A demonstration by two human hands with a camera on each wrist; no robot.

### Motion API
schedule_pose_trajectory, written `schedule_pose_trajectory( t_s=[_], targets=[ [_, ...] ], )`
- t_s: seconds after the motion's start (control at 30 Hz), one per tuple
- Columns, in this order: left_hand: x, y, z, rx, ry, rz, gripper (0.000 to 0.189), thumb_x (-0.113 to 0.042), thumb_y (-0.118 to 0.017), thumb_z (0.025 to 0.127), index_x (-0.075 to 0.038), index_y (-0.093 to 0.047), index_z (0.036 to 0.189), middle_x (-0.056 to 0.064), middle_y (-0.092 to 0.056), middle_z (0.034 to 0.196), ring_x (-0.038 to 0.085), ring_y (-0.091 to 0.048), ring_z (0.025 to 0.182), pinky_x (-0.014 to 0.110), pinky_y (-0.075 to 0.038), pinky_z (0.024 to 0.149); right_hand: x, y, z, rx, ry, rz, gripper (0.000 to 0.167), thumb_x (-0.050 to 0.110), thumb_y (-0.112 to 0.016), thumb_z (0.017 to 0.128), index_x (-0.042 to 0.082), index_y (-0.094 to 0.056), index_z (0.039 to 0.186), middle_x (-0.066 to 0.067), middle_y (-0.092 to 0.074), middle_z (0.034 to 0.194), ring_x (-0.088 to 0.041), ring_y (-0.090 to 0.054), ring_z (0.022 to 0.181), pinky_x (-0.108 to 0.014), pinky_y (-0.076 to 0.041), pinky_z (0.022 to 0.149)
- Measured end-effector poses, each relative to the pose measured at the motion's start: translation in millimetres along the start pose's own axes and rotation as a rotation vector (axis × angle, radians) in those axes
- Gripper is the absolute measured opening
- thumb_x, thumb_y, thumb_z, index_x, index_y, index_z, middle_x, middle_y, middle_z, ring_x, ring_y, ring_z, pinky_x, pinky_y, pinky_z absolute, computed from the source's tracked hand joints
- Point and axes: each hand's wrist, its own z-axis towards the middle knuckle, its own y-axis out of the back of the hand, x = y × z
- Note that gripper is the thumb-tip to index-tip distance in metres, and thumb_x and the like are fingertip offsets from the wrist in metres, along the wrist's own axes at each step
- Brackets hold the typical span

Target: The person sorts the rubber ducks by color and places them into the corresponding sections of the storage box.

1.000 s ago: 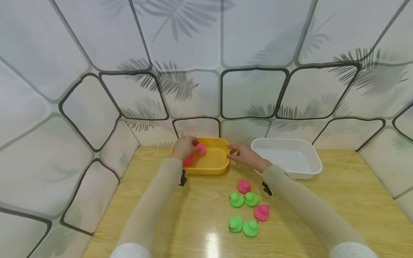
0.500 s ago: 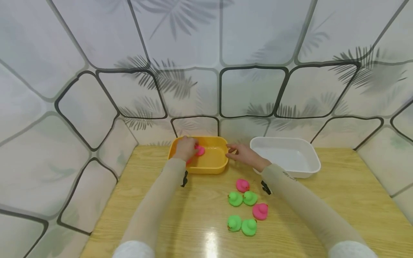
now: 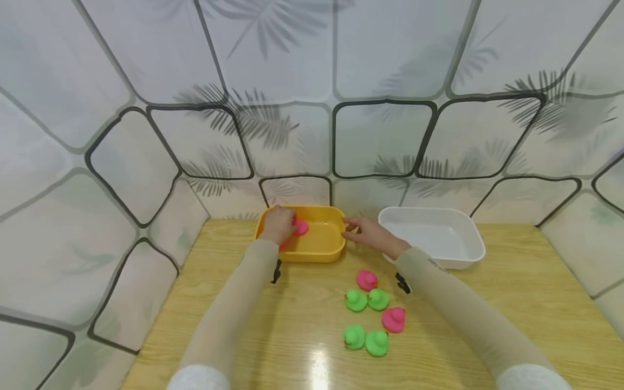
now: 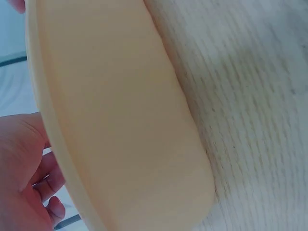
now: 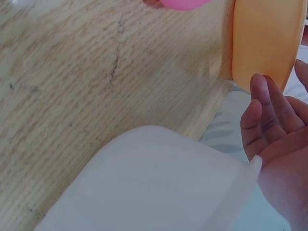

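My left hand [image 3: 279,224] reaches into the yellow tray [image 3: 312,258], its fingers pinching a pink rubber duck [image 3: 301,227] that they partly cover. Another pink shape [image 3: 284,245] shows in the tray beside that wrist, mostly hidden. In the left wrist view, the tray's outer side [image 4: 120,115] covers much of the scene, and curled fingers [image 4: 50,185] of the left hand show past its rim. My right hand [image 3: 371,236] is at the tray's right end, thumb and finger at the rim. From the right wrist, its loosely bent fingers [image 5: 269,103] overlap the tray's end wall.
A white tray [image 3: 470,254] stands right of the yellow one, partly under my right forearm. Pink ducks [image 3: 366,280] and several green ducks [image 3: 356,300] sit on the wooden table [image 3: 302,314] nearer to me. A patterned wall [image 3: 370,141] rises behind the trays.
My left hand has lowered slightly over the pink duck, covering more of it, and both have shifted a little left. The right hand stays at the tray's rim.
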Motion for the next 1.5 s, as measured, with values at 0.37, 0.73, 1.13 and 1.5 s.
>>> schedule_pose_trajectory(
  t_s=[0.37,0.73,1.13,1.5],
  targets=[
    [-7.6,17.0,-22.4,-0.13,-0.096,-0.065,0.028,-0.023,-0.074,0.098,-0.004,-0.073,0.119,0.015,-0.07,0.111,0.036,-0.06,0.101,0.049,-0.052,0.09,1,5,-1.8,0.006,-0.004,0.001,0.056,0.026,-0.064,0.105,-0.006,-0.051,0.149,-0.02,-0.072,0.121,-0.034,-0.066,0.111,-0.05,-0.053,0.1],
    [-19.5,18.4,-51.2,-0.295,-0.294,-0.224,0.019,-0.022,-0.077,0.096,-0.004,-0.077,0.104,0.009,-0.075,0.097,0.03,-0.062,0.09,0.042,-0.052,0.08,-4,7,-4.9,0.002,0.024,-0.014,0.053,0.022,-0.064,0.104,-0.008,-0.052,0.147,-0.02,-0.073,0.117,-0.032,-0.066,0.102,-0.049,-0.054,0.094],
    [-62.9,14.7,-89.7,-0.251,-0.498,-0.304,0.019,-0.02,-0.081,0.092,-0.006,-0.077,0.105,0.004,-0.073,0.095,0.023,-0.061,0.09,0.035,-0.053,0.084,-7,5,-1.7,0.003,0.01,-0.026,0.053,0.024,-0.064,0.104,-0.006,-0.054,0.147,-0.02,-0.073,0.118,-0.032,-0.067,0.104,-0.05,-0.054,0.096],
    [-93.7,1.2,-102.8,-0.044,-0.551,-0.344,0.027,-0.028,-0.076,0.097,-0.009,-0.077,0.117,0.003,-0.075,0.111,0.02,-0.057,0.099,0.031,-0.051,0.088,-4,3,-2.5,-0.015,0.057,-0.029,0.053,0.023,-0.065,0.104,-0.008,-0.054,0.145,-0.02,-0.074,0.114,-0.032,-0.068,0.099,-0.05,-0.056,0.092]
  ],
)
